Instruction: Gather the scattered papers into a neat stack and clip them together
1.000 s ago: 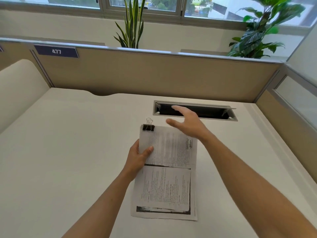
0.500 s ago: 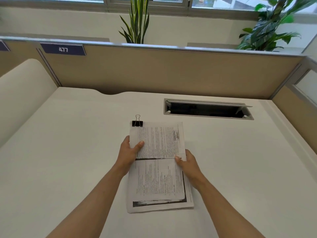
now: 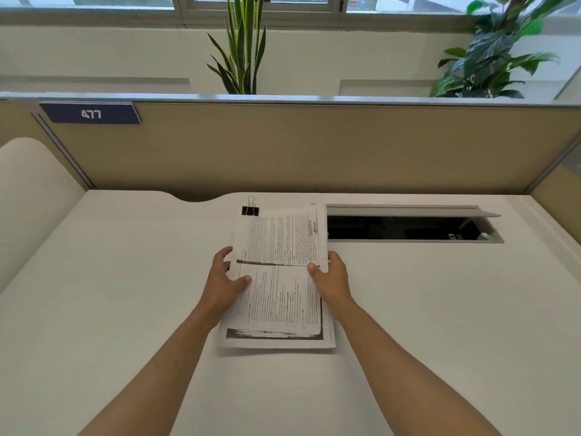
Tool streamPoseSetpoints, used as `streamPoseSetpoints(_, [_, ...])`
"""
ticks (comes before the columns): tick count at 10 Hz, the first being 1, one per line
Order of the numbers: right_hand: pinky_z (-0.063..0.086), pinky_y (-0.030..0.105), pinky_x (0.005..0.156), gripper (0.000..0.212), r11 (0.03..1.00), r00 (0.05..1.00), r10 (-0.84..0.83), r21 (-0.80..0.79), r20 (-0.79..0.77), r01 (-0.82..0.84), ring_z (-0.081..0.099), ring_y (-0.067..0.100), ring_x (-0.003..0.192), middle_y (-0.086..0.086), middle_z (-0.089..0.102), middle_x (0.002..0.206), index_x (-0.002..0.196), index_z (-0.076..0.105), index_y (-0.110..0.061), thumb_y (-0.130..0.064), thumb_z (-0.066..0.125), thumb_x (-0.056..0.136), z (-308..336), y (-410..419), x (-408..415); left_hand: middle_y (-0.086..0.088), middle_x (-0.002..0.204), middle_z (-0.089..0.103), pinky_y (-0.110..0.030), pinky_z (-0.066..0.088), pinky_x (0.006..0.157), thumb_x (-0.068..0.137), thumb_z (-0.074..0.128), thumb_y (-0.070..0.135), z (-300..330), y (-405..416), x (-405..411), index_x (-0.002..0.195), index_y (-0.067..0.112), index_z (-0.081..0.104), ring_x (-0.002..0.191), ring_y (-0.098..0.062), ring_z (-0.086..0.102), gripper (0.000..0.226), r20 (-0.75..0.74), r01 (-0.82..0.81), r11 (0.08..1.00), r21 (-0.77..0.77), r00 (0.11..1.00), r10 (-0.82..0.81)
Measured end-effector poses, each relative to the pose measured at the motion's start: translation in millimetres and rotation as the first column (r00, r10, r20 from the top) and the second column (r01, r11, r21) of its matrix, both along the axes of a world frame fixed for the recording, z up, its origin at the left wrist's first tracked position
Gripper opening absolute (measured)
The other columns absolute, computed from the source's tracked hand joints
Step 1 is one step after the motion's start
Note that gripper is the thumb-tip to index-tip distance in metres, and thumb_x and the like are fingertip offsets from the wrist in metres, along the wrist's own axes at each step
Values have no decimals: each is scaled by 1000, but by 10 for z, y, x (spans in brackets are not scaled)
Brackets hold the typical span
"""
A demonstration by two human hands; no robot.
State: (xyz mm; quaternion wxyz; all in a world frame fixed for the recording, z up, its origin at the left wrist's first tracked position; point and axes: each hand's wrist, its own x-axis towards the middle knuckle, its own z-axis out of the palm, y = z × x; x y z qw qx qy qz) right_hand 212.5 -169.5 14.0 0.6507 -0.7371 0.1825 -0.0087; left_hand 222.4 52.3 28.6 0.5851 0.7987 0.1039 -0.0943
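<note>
Papers: the papers (image 3: 278, 278) are lying as 1 stack near the middle of the bench (image 3: 125, 309), far end lifting slightly and reaching over the near left corner of the cable slot (image 3: 408, 226).
Stack neatness: sheets are mostly overlapping, but a lower sheet is sticking out along the near and right edges, so I judge the squaring as not finished.
Clip: the binder clip (image 3: 250, 209) is sitting at the stack's far left corner; I cannot tell whether it is biting the sheets or only lying beside them.
Left hand: the left hand (image 3: 224, 280) is gripping the stack's left edge, thumb lying on the top page, fingers (image 3: 221, 256) curling at the edge.
Right hand: the right hand (image 3: 330, 276) is pinching the right edge, thumb on top, the other fingers going under the sheets.
Progress: gathering looks done; final alignment and a confirmed clip are what seem to be left.
Change, right hand: 1 second ago it was hovering open above the far end of the papers; now it is holding the right edge.
Change, stack: it is now sitting farther from the person and closer to the slot, with the far end raised; earlier it was lying flat.
Change, left hand: it is keeping its hold on the left edge throughout.
</note>
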Motion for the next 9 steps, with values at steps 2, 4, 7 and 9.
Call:
streamPoseSetpoints(2, [50,30,90,37,992,1000,-12,-124,1,12,59,16,106,7,62,123,126,50,-11,-10,61,92,-115,76,720,-5,140,50,-46,52,95,92,65,12,-146,-55,585,140,29,36,116,-28,57,58,78,-21,990,139,997,10])
streamPoseSetpoints(4, [50,42,96,40,971,998,-59,-228,39,66,55,24,116,8,59,123,126,49,-14,-8,63,89,-215,106,1253,-6,144,51,-45,43,108,93,63,11,-305,-124,1072,136,18,50,127,-29,52,45,133,-44,957,285,991,6])
streamPoseSetpoints(7, [17,21,106,52,867,982,164,-488,89,-100,26,20,141,3,31,154,145,36,-13,-22,53,97,-249,138,1000,-13,154,39,-47,24,117,96,60,24,-482,-175,1092,134,12,57,142,-34,34,41,183,-89,824,559,983,-19])
streamPoseSetpoints(9, [17,29,118,56,778,970,217,-619,106,-106,23,20,145,6,31,156,148,32,-11,-36,45,99,-377,-44,580,-17,152,41,-46,23,118,99,54,24,-509,-253,660,135,4,56,143,-35,33,41,293,-131,792,596,954,-62])
